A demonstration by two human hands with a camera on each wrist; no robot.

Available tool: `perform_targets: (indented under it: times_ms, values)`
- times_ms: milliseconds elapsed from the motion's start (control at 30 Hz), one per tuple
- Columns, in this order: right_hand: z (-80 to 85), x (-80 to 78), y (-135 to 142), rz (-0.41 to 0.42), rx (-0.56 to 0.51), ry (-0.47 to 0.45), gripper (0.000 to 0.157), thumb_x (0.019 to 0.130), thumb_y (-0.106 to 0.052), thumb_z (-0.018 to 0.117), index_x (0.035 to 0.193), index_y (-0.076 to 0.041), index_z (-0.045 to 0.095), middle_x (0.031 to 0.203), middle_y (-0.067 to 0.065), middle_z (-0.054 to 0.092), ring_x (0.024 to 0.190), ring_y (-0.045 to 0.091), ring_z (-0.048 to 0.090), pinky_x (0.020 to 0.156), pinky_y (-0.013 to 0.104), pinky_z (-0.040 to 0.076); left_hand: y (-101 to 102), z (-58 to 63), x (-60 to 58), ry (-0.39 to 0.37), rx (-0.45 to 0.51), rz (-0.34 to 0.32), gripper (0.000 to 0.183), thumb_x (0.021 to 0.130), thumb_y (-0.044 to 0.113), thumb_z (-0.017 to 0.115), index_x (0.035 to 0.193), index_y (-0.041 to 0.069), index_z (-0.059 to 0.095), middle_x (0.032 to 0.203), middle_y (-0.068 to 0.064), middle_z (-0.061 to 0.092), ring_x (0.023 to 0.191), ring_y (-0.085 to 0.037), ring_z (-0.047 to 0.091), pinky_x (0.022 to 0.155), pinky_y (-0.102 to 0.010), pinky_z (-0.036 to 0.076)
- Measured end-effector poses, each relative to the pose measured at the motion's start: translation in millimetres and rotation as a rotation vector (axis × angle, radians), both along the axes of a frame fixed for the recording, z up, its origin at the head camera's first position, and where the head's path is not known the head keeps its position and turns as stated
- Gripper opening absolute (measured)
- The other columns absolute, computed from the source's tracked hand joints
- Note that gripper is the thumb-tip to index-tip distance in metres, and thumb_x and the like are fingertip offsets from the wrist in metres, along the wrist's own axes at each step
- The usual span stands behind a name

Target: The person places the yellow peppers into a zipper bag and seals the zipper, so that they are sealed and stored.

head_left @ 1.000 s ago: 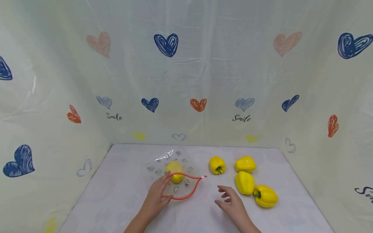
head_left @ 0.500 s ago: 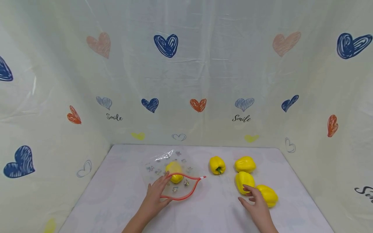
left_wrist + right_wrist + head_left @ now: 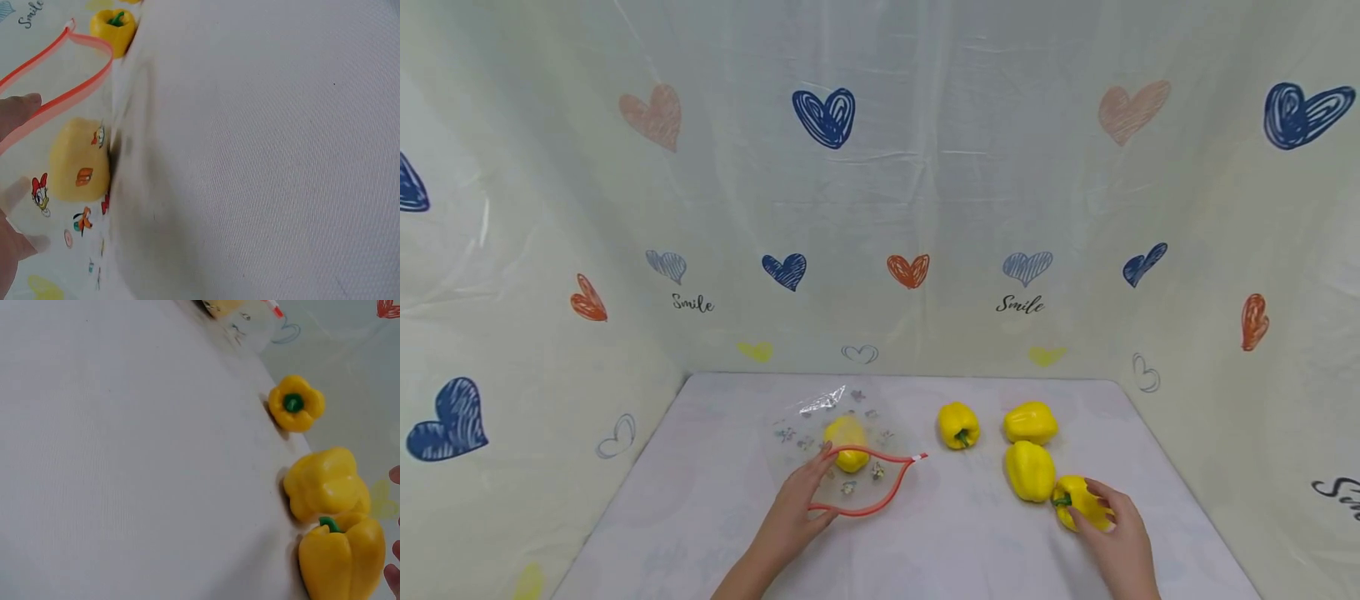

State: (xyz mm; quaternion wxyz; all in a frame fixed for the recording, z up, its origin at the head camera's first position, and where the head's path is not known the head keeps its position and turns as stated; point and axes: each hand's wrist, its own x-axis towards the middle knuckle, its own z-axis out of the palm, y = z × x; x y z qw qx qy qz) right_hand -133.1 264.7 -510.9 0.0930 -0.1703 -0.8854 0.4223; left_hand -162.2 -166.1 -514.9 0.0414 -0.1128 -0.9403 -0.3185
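Observation:
On the left of the table lies a clear zip bag (image 3: 891, 433) with a red zip edge and small cartoon prints. Inside it, a yellow bell pepper (image 3: 847, 446) shows through the film. My left hand (image 3: 797, 502) holds the bag's mouth apart, fingers at the far rim and thumb at the near one. At the front right, my right hand (image 3: 1112, 525) curves over another yellow bell pepper (image 3: 340, 556), thumb and fingers on either side of it. In the right wrist view, the fingertips (image 3: 393, 578) sit just off that pepper's side.
Beside that pepper lies a second yellow bell pepper (image 3: 1030, 472), with a third (image 3: 1031, 422) behind it. Another bell pepper (image 3: 958, 425) stands nearer the bag, green stem facing forward. A white curtain (image 3: 880, 192) printed with hearts encloses the table (image 3: 955, 550) at the back and sides.
My right hand has moved right, from the middle of the table to the front right pepper. The left hand and the bag stay almost where they were.

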Motion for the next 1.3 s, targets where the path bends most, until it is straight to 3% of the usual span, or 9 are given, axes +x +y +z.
perform_targets:
  times_ms: [233, 500, 1000, 1300]
  values:
    - [-5.7, -1.1, 13.7, -0.037, 0.024, -0.003, 0.056, 0.087, -0.009, 0.071, 0.136, 0.004, 0.047, 0.131, 0.027, 0.043, 0.119, 0.043, 0.039, 0.099, 0.058, 0.035, -1.2, 0.4, 0.3, 0.001, 0.014, -0.002, 0.085, 0.074, 0.012, 0.085, 0.147, 0.017, 0.042, 0.158, -0.001, 0.029, 0.137, -0.031, 0.036, 0.108, -0.055, 0.034]
    - [-10.1, -6.6, 22.5, -0.024, 0.056, -0.073, 0.066, 0.086, -0.022, 0.073, 0.138, 0.006, 0.043, 0.137, 0.032, 0.034, 0.123, 0.048, 0.033, 0.102, 0.065, 0.03, -1.8, 0.3, 0.7, -0.014, 0.005, 0.009, 0.086, 0.074, 0.012, 0.085, 0.148, 0.021, 0.041, 0.158, -0.001, 0.029, 0.136, -0.031, 0.037, 0.107, -0.054, 0.036]
    - [-21.9, -20.3, 26.2, -0.039, -0.003, -0.186, 0.09, 0.082, -0.046, 0.075, 0.14, 0.008, 0.034, 0.134, 0.038, 0.023, 0.117, 0.052, 0.031, 0.101, 0.066, 0.031, -3.0, -4.5, 1.4, 0.025, 0.034, -0.008, 0.085, 0.074, 0.012, 0.085, 0.148, 0.02, 0.042, 0.157, 0.0, 0.031, 0.134, -0.03, 0.04, 0.106, -0.053, 0.038]
    - [-26.8, -25.5, 29.8, -0.03, -0.037, -0.2, 0.095, 0.081, -0.05, 0.075, 0.142, 0.008, 0.031, 0.137, 0.038, 0.023, 0.123, 0.053, 0.028, 0.104, 0.067, 0.028, -3.1, -5.3, 1.2, 0.023, 0.046, -0.014, 0.085, 0.074, 0.01, 0.085, 0.147, 0.02, 0.042, 0.157, 0.001, 0.031, 0.134, -0.03, 0.04, 0.105, -0.054, 0.038]
